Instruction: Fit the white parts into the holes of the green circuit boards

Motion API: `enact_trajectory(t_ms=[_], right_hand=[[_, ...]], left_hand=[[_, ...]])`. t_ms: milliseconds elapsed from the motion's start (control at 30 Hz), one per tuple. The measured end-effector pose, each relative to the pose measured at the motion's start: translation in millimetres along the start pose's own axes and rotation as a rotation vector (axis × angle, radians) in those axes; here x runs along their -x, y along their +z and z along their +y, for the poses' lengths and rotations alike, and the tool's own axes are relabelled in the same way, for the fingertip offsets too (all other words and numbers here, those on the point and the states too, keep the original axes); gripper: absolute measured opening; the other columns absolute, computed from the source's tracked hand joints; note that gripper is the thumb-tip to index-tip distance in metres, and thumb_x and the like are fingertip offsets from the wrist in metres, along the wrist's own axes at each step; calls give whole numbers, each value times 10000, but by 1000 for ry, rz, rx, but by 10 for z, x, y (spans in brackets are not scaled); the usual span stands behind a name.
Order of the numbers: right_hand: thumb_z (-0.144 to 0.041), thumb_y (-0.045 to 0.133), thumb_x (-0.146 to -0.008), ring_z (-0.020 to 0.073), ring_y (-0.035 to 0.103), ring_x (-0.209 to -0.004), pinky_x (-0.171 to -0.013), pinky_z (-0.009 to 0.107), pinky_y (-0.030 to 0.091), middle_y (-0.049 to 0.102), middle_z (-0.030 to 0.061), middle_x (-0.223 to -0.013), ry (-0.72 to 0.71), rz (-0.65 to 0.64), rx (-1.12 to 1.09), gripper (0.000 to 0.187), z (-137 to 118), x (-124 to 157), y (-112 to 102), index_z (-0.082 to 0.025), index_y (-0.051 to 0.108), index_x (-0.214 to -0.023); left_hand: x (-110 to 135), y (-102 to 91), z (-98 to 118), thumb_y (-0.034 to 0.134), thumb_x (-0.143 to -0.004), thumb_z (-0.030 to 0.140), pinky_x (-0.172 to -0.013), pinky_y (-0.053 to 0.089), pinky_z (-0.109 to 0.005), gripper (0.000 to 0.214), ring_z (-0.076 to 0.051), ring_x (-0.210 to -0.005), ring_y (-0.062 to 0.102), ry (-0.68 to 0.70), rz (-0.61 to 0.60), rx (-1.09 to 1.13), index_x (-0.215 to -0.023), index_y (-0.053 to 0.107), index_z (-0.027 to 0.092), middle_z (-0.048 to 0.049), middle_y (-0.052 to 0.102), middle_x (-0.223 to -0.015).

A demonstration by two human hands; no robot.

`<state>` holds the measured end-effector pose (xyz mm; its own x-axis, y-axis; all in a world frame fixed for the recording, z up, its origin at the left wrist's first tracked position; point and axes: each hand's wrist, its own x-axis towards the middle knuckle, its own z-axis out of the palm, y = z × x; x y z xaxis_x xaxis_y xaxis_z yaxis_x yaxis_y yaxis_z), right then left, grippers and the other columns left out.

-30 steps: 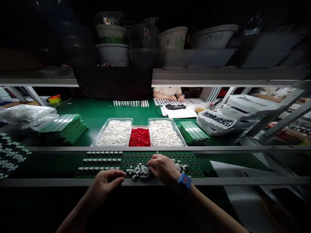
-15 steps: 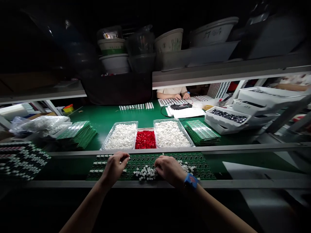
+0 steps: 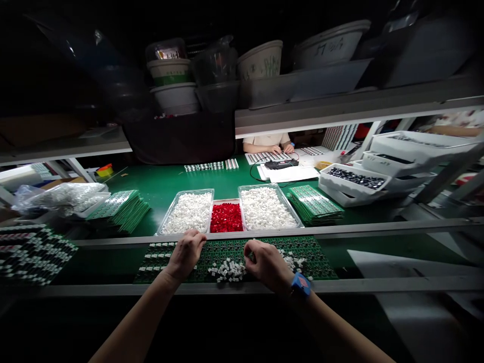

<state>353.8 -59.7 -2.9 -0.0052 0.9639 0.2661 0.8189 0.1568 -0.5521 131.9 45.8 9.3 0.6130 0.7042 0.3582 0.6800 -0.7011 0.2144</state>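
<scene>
A wide green circuit board (image 3: 223, 247) lies in front of me between two metal rails. Rows of small white plastic pieces (image 3: 157, 256) sit on its left part. My left hand (image 3: 187, 252) is over the board near its far edge, thumb and fingers pinched together; whatever is between the tips is too small to make out. A loose heap of white pieces (image 3: 229, 271) lies on the board's middle. Just right of that heap, my right hand (image 3: 267, 264), with a blue wrist strap (image 3: 301, 285), has its fingers curled into a pinch. Its fingertips' contents are hidden.
Beyond the rail (image 3: 333, 229) stand two clear trays of white pieces (image 3: 190, 210) (image 3: 266, 207), with red pieces (image 3: 226, 218) between. Stacked boards (image 3: 315, 204) and white bins (image 3: 355, 179) are right. A shelf (image 3: 340, 113) hangs overhead. Another person's hands (image 3: 283, 149) work opposite.
My left hand has moved right and slightly toward the far edge of the board, uncovering more white pieces on the left. My right hand has shifted slightly right from the heap, still curled.
</scene>
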Motion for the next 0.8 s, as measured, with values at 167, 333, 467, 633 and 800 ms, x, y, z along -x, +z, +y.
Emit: enact_trajectory(t_ms=[167,333,467,633,800], right_hand=[[-114,506,-745,113,534,-553,-551,200,373,624,-2,-653,3,93,-101,139,58,15,-54,-177,626,-777],[-164,471,-804,132,599,-650,-642,224,447,679,38,-800,-12,104,-172,232,98,24,-115,-173,680,-905],[-216,460,-847,137,601,-636,-642,230,461,677,30,-742,20,116,-199,234,136,22,-134,-163,667,-942],[-215,500,-833,156,635,-744,-720,246,476,702,51,-847,-9,113,-189,200,208,1,-141,-174,688,-887],[-153,510,-781,115,568,-591,-609,205,442,645,11,-704,-8,105,-133,204,207,-46,-184,-162,677,-899]], left_hand=[[-51,-50,46,491,-871,80,-795,472,-328,181,-222,-850,581,51,-53,-97,-829,657,140,-84,629,-815],[-78,-78,58,473,-868,75,-766,464,-331,215,-223,-816,573,82,-90,-120,-772,654,142,-85,617,-784],[-22,-69,96,501,-845,66,-804,466,-332,182,-221,-861,589,81,-79,-79,-853,662,152,-78,634,-822],[138,-106,243,555,-831,131,-795,480,-315,134,-212,-844,612,63,-142,115,-846,684,162,-69,658,-852],[216,-115,310,569,-801,173,-757,486,-285,146,-195,-826,617,44,-217,219,-786,714,186,-59,657,-836]])
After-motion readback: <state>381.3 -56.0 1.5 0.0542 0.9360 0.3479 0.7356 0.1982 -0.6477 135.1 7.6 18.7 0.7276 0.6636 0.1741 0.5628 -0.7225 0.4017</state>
